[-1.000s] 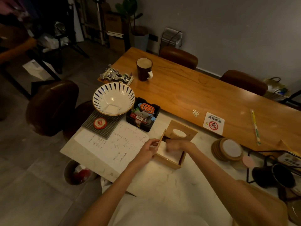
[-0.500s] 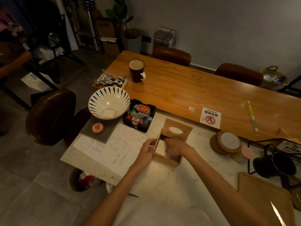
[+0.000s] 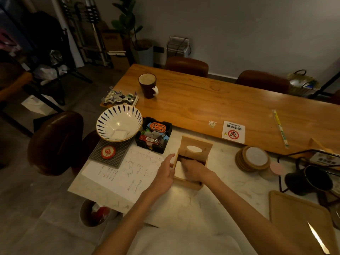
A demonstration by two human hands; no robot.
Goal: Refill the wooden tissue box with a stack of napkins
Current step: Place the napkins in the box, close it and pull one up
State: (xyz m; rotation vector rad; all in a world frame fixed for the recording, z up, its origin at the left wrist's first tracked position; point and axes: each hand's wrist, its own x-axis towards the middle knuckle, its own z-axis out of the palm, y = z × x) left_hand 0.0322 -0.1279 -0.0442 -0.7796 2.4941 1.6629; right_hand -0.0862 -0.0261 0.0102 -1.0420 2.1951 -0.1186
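Both hands meet the wooden tissue box (image 3: pixel 191 163): left hand (image 3: pixel 164 173) flat beside, right hand (image 3: pixel 195 171) pressing napkins (image 3: pixel 179 170) (lid up).

A single head-worn wide-angle view looks forward and steeply down from above the counter (image 3: pixel 211 196), close over both forearms, with the room's far wall beyond the grip.

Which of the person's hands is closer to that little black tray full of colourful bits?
Left. The left hand lies just below the black tray, at the wooden tissue box's left side; the right hand is over the box, farther right.
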